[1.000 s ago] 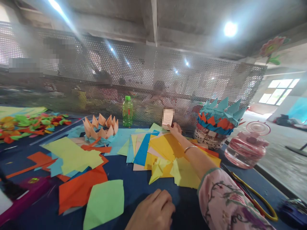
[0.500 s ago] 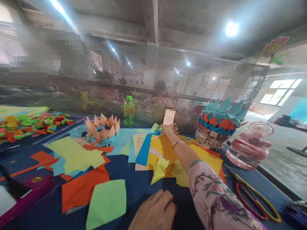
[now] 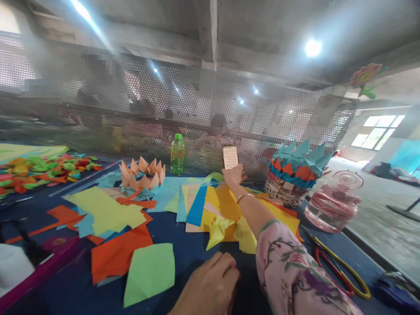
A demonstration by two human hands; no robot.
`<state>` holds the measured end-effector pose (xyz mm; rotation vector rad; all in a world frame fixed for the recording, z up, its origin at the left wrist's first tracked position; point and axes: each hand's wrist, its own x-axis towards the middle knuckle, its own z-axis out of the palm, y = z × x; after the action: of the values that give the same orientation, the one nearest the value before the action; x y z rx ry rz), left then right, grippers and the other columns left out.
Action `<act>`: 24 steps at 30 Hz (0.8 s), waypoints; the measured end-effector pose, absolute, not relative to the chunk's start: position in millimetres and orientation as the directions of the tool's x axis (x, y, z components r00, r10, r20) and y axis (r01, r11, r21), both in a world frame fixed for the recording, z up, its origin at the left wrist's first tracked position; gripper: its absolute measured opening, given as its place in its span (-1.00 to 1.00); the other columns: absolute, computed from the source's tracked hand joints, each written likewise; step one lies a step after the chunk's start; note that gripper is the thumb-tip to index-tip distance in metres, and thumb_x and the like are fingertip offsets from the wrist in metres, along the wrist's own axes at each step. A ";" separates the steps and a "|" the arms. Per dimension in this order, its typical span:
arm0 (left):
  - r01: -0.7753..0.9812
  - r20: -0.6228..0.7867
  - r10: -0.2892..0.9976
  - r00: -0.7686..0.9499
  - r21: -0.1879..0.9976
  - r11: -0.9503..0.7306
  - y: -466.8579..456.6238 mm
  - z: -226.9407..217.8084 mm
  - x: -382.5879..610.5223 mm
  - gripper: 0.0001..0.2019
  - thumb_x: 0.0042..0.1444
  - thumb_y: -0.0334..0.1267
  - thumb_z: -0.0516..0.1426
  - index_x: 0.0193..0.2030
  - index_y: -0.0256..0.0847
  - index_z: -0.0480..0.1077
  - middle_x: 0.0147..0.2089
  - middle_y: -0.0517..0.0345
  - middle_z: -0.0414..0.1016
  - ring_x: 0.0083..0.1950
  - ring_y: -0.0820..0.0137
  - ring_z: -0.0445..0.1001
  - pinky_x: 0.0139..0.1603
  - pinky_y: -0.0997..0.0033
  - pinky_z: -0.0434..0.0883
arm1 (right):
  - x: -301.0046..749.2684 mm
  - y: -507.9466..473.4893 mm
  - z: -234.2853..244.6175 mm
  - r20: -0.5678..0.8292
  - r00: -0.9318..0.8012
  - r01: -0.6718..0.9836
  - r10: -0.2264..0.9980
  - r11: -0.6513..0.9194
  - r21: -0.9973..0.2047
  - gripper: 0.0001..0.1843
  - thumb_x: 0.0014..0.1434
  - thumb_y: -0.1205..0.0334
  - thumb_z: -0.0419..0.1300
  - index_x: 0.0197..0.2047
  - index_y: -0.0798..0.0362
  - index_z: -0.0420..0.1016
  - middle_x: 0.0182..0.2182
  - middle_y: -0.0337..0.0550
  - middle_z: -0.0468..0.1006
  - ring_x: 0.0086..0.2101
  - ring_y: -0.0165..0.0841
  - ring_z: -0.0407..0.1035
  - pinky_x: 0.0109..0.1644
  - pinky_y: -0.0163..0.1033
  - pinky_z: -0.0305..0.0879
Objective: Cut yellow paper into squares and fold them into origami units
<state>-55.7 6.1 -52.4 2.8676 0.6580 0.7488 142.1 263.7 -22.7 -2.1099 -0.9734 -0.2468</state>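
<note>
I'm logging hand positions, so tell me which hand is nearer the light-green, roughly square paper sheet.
Left. The left hand is just right of the light-green paper sheet, apart from it; the right hand is farther off, beyond it and to its right.

right hand [image 3: 233,175] shifted left, green sheet [image 3: 215,176] curled

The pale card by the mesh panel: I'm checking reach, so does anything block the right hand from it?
Nothing visible does: the right hand is already at the lower edge of the pale card.
</note>
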 end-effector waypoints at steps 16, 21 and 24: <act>-0.224 0.071 0.942 0.327 0.975 0.004 61.2 -4.8 -80.1 -0.54 0.23 0.01 0.00 0.17 -0.19 0.18 0.07 -0.09 0.37 -0.36 0.45 0.44 -0.48 0.52 0.34 | 152.7 37.8 2.5 0.568 -0.166 0.961 0.806 0.262 -0.091 -0.27 -0.18 0.30 0.25 0.12 -0.02 0.19 -0.08 -0.06 0.33 -0.03 -0.12 0.22 0.08 -0.04 0.25; -0.259 -0.012 0.828 0.561 0.947 0.190 58.1 -6.8 -79.1 -0.62 0.24 -0.02 0.02 -0.06 -0.33 0.39 -0.25 -0.03 0.52 -0.44 0.47 0.44 -0.45 0.52 0.35 | 149.6 8.6 7.2 0.548 -0.264 0.944 0.793 0.329 -0.021 -0.27 -0.18 0.40 0.20 0.12 -0.06 0.21 -0.07 -0.05 0.31 -0.01 -0.11 0.16 0.03 -0.03 0.29; -0.308 0.026 0.832 0.554 0.935 0.176 54.7 -5.5 -76.4 -0.71 0.22 -0.14 0.08 -0.08 -0.33 0.40 -0.21 -0.03 0.54 -0.33 0.41 0.49 -0.32 0.47 0.41 | 154.7 8.5 8.1 0.562 -0.250 0.949 0.789 0.316 -0.021 -0.24 -0.18 0.38 0.20 0.16 -0.01 0.18 -0.05 -0.03 0.29 -0.02 -0.11 0.14 0.05 -0.04 0.28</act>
<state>-76.4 54.7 -5.5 1.1182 0.5720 0.8720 154.7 8.5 8.1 -1.5334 -2.1119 -0.4469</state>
